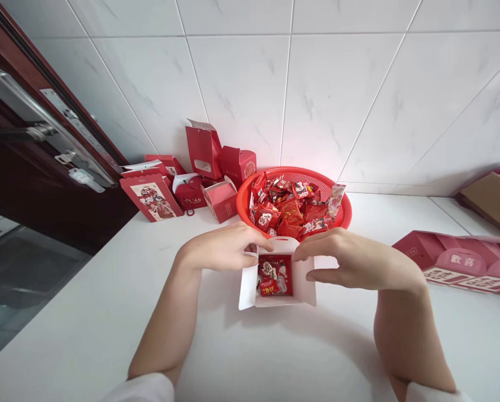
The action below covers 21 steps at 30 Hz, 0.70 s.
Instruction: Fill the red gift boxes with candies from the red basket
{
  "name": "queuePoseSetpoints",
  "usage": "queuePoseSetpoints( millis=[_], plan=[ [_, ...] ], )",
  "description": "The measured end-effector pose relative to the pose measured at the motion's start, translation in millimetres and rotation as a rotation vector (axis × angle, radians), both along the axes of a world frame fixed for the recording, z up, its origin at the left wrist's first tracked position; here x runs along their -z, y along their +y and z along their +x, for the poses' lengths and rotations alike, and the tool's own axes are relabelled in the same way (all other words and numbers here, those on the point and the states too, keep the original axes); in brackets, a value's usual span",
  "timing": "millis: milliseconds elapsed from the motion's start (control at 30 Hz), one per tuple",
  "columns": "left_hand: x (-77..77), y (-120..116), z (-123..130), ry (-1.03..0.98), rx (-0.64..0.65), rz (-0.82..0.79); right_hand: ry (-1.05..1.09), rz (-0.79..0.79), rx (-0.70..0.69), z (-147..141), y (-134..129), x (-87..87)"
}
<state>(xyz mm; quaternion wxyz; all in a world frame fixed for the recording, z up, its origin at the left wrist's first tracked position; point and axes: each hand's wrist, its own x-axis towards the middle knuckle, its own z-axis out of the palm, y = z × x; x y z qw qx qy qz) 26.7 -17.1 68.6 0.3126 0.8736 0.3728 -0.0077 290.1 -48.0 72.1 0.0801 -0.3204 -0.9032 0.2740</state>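
A small open paper box with white inner walls stands on the smooth white tabletop, just in front of a round red plastic basket heaped with shiny wrapped packets, and shiny red printed packets lie inside the box. The left hand touches its far left corner, the right hand its right side – thumbs and fingers curled at the edges, though whether either pinches the paper I cannot tell

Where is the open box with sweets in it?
In the head view, the open box is below and slightly right of centre, between the left hand and right hand, in front of the red basket.
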Motion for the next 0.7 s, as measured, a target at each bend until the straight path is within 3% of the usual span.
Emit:
queuePoseSetpoints(
  millis=[100, 233, 700],
  plan=[
    [-4.7, 2, -7, -0.018, -0.045, -0.012, 0.083, 0.056, 0.011, 2, 3, 1.4],
    [-2.0, 6, -11, -0.019, -0.078, -0.049, 0.021, 0.064, 0.017, -1, 5, 6.1],
    [3.0, -2, 5, 0.135, -0.007, -0.141, -0.084, 0.011, -0.001, -48, 0, 17.2]
  ],
)
